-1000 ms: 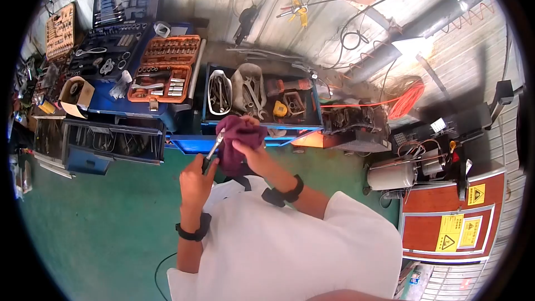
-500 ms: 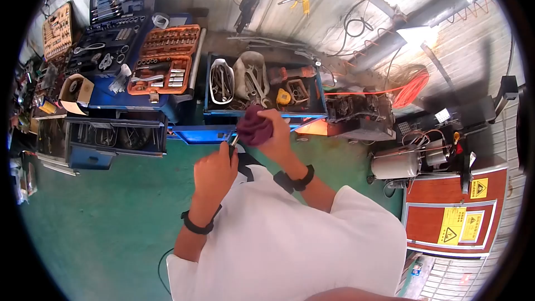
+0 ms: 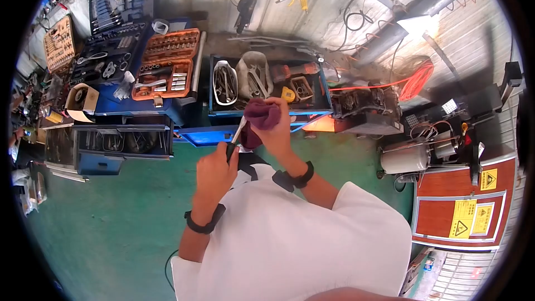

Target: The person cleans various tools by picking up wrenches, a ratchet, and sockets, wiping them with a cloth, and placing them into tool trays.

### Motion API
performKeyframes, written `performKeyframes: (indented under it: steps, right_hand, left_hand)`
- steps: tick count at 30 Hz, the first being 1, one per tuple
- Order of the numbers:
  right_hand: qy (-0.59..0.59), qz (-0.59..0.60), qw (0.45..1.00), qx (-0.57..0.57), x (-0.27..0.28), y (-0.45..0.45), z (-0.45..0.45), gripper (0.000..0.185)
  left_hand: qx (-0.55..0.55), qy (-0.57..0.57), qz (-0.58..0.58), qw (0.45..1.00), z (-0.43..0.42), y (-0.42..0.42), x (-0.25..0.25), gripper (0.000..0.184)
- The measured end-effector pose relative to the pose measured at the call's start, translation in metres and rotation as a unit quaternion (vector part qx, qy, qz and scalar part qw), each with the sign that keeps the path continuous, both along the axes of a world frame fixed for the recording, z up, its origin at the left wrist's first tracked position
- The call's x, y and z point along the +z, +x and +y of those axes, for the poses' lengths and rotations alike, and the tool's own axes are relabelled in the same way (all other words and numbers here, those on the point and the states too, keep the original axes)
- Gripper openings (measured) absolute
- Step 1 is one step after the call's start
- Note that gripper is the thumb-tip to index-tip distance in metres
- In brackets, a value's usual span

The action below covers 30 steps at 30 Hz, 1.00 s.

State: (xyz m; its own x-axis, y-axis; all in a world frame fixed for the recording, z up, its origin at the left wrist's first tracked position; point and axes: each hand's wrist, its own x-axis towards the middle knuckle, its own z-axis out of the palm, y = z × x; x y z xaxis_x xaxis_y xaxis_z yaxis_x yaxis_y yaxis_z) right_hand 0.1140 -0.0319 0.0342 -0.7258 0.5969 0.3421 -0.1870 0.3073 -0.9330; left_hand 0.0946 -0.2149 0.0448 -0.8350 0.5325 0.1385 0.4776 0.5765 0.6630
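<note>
My left hand (image 3: 214, 171) is closed around the black handle of what looks like a screwdriver (image 3: 238, 132). Its bare metal shaft slants up toward a purple cloth (image 3: 262, 116), and the far end is hidden there. Bunched in the fingers of my right hand (image 3: 277, 134), the cloth lies against the upper shaft, with a fold hanging below. Just beyond the hands stands a blue tool cart (image 3: 267, 113). In its top are a white container (image 3: 225, 97) of wrenches, a stained container (image 3: 245, 81) with more wrenches, and a yellow tape measure (image 3: 288, 94).
An orange socket set case (image 3: 161, 98) sits on the left cabinet near a large dark tool case (image 3: 120, 50). A blue drawer (image 3: 207, 136) juts out under the cart, and another open drawer (image 3: 125, 156) is at left. An orange hose (image 3: 418, 81) hangs at right.
The purple cloth has shifted and unfolded downward, and more of the metal shaft shows. Both hands keep their holds. The view has tilted slightly.
</note>
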Motion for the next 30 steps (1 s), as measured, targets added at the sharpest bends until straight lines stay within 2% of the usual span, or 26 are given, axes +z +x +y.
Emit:
performKeyframes:
  steps: [2, 4, 6, 7, 8, 10, 11, 13, 14, 15, 17, 21, 23, 27, 30]
  right_hand:
    - [0.14, -0.007, 0.989, 0.047, 0.01, -0.003, 0.006, 0.064]
    - [0.187, 0.004, 0.98, 0.062, 0.004, -0.004, 0.01, 0.064]
    - [0.307, 0.068, 0.938, 0.145, 0.002, -0.004, 0.017, 0.064]
    - [0.325, 0.084, 0.927, 0.166, 0.002, -0.002, 0.021, 0.066]
    - [0.317, 0.078, 0.929, 0.171, 0.004, -0.001, 0.023, 0.066]
    - [0.309, 0.148, 0.931, 0.128, 0.002, 0.001, 0.024, 0.067]
    - [0.135, 0.127, 0.976, 0.113, -0.01, 0.003, 0.023, 0.067]
    - [0.05, 0.111, 0.992, 0.045, 0.0, 0.001, 0.024, 0.065]
    - [0.143, 0.123, 0.982, -0.002, 0.016, -0.001, 0.029, 0.063]
    - [0.139, 0.121, 0.983, 0.001, 0.02, 0.0, 0.033, 0.063]
    - [0.037, 0.077, 0.996, 0.009, 0.024, 0.002, 0.037, 0.062]
    - [-0.006, 0.077, 0.996, 0.046, 0.03, 0.008, 0.031, 0.062]
    - [-0.125, 0.11, 0.98, 0.106, 0.029, 0.011, 0.026, 0.062]
    - [-0.133, 0.103, 0.976, 0.138, 0.042, 0.017, 0.01, 0.062]
    - [-0.13, 0.126, 0.978, 0.099, 0.045, 0.021, 0.002, 0.065]
  left_hand:
    - [0.004, 0.021, -0.03, 0.999, -0.001, -0.002, -0.006, 0.027]
    - [0.009, 0.042, -0.059, 0.997, -0.002, -0.005, -0.008, 0.027]
    - [0.016, 0.091, -0.106, 0.99, -0.004, -0.004, -0.008, 0.028]
    - [0.019, 0.087, -0.112, 0.99, -0.005, -0.005, -0.007, 0.028]
    - [0.01, 0.117, -0.121, 0.986, -0.007, -0.007, -0.003, 0.028]
    - [0.014, 0.139, -0.141, 0.98, -0.012, -0.007, 0.001, 0.029]
    - [0.02, 0.178, -0.178, 0.968, -0.011, -0.006, 0.004, 0.03]
    - [0.038, 0.242, -0.221, 0.944, -0.011, -0.005, 0.006, 0.031]
    - [0.045, 0.239, -0.224, 0.944, -0.012, -0.004, 0.006, 0.031]
    - [0.045, 0.259, -0.239, 0.935, -0.013, -0.004, 0.008, 0.03]
    - [0.046, 0.279, -0.251, 0.926, -0.014, -0.002, 0.014, 0.03]
    - [0.017, 0.292, -0.212, 0.932, -0.014, 0.002, 0.028, 0.027]
    - [0.008, 0.284, -0.198, 0.938, -0.012, 0.005, 0.033, 0.025]
    - [0.008, 0.289, -0.15, 0.946, -0.005, 0.013, 0.04, 0.02]
    - [0.02, 0.28, -0.091, 0.956, -0.001, 0.017, 0.04, 0.018]
